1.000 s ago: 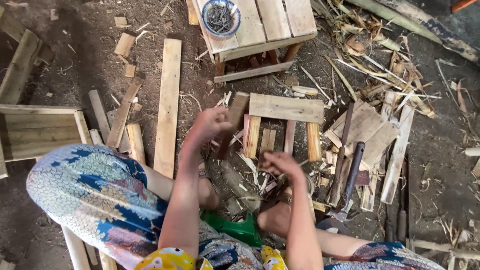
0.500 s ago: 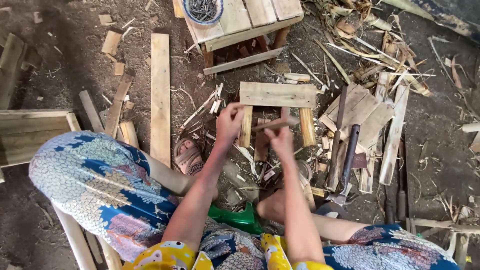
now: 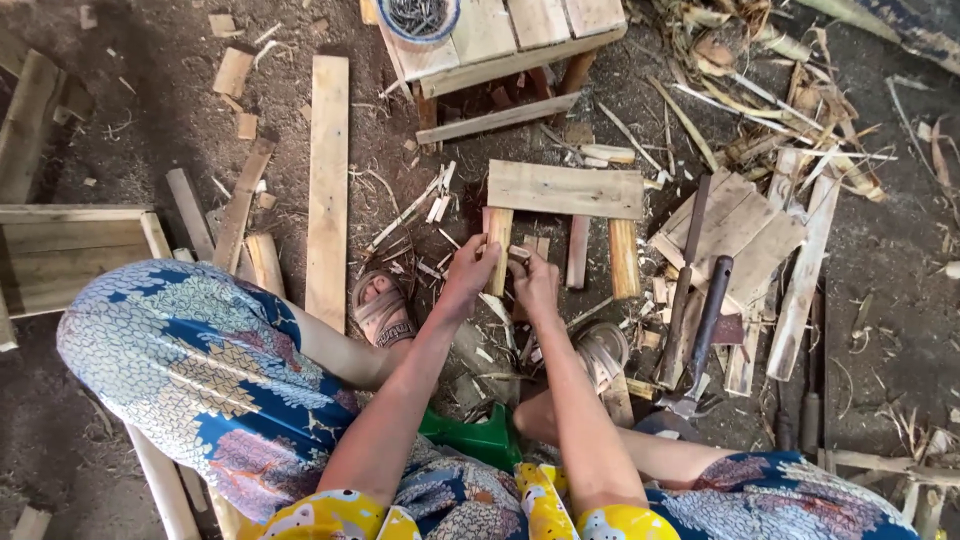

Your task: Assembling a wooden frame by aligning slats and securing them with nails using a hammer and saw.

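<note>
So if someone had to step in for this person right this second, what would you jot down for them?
Left hand: fingers pinched on the lower end of the left upright slat.
Right hand: close beside it, fingers on a small wood piece; I cannot tell what kind of piece it is.
The work: a small frame on the dirt, a crosswise board lying over three upright slats.
Nearby: hammer to the right, bowl of nails on the wooden stool ahead, long plank to the left.
Done: board and slats laid out. Left: I cannot tell whether they are nailed yet.
</note>
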